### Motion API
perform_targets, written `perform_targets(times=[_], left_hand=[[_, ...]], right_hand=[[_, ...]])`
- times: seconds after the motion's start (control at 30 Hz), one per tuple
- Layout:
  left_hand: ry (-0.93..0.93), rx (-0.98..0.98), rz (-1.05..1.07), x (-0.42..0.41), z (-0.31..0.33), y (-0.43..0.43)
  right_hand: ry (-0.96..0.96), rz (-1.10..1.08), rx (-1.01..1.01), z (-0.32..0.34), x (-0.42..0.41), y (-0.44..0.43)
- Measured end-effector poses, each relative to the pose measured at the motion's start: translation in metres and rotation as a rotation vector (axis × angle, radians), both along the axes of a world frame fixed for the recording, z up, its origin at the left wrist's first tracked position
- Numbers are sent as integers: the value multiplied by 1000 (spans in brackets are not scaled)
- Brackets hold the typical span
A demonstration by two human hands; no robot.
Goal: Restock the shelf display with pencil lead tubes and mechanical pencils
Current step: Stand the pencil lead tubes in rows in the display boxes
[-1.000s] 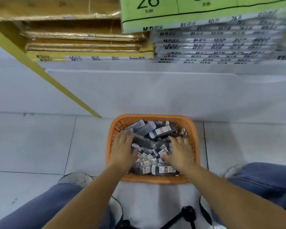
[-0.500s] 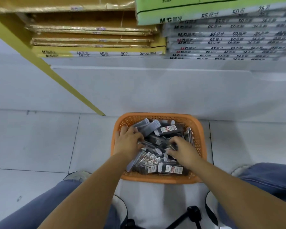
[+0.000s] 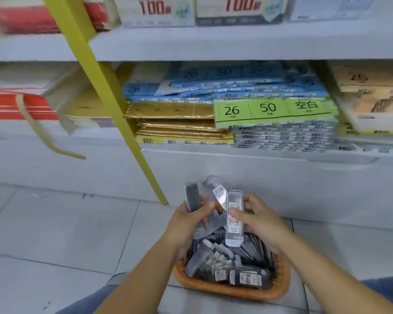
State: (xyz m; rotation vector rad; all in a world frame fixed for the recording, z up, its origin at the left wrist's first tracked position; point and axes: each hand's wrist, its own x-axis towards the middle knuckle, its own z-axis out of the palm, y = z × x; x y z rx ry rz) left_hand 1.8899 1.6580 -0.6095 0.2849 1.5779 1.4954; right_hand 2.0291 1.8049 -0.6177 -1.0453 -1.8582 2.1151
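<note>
Half a second ago both hands were down among the stock in the orange basket (image 3: pixel 232 291); now they have come up just above its far rim with a load, and the view has lifted towards the shelves behind it. The left hand (image 3: pixel 187 219) grips a fanned bunch of pencil lead tubes (image 3: pixel 192 197), fingers curled round their lower ends, thumb pressed across the front. The right hand (image 3: pixel 262 220) pinches one clear labelled tube (image 3: pixel 235 200) upright between thumb and fingers, just beside that bunch. I judge the picking-up is done and the carry to the display comes next. Many more tubes (image 3: pixel 213 261) lie heaped in the basket, so restocking is far from finished. Beyond the basket only loose-leaf paper packs (image 3: pixel 272 109) and a yellow upright (image 3: pixel 123 123) show; the pencil display itself is out of view. Blur hides how many tubes the left hand holds, and I cannot tell whether any mechanical pencils lie in the basket.
</note>
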Motion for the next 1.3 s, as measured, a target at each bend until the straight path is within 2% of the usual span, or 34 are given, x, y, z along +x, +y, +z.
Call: perform_targets(times=[0.13, 0.23, 0.37, 0.63, 0.77, 0.87, 1.03, 1.13, 1.3], left_hand=[[-118, 184, 21, 8, 53, 4], [-139, 237, 39, 13, 85, 5], [6, 270, 62, 8, 130, 4], [367, 148, -20, -23, 220, 10], [318, 239, 12, -27, 235, 21], [268, 314, 115, -27, 226, 27], [70, 427, 267, -35, 228, 33], [83, 447, 275, -42, 237, 31], [129, 409, 261, -49, 243, 26]], right_hand=[[162, 83, 24, 57, -8, -18], [218, 120, 93, 96, -12, -27], [235, 85, 241, 148, -15, -20], [263, 201, 519, 245, -37, 17], [303, 219, 634, 262, -51, 17], [351, 200, 616, 254, -57, 11], [389, 206, 438, 238, -60, 2], [423, 52, 385, 238, -63, 1], [466, -23, 347, 243, -64, 7]])
